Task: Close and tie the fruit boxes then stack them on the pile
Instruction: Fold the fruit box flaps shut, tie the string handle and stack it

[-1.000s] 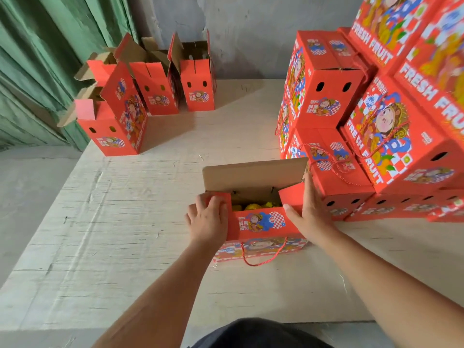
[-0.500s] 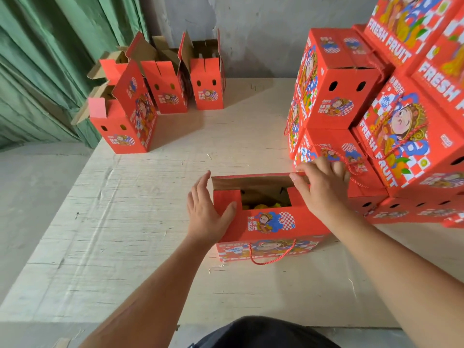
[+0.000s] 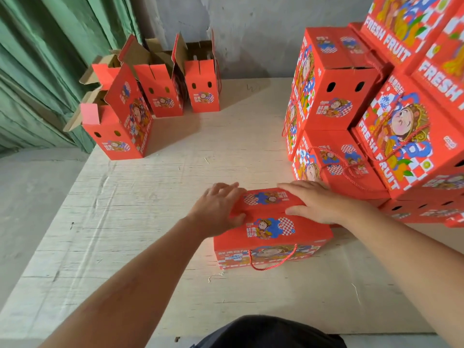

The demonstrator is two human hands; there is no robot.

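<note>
Fruit box [image 3: 272, 228] upright, long axis left-right, flaps down; left hand [image 3: 217, 210], right hand [image 3: 313, 202] pressing flat on top.

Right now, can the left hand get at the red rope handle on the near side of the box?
Probably yes: the left hand rests on the box lid, and the rope handle hangs uncovered just below.

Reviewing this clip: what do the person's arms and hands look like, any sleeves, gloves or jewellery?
Both forearms are bare to the frame edge, no sleeves in view. Left hand and right hand are ungloved, with no rings, watch or bands visible. Dark clothing shows at the bottom edge.
</note>
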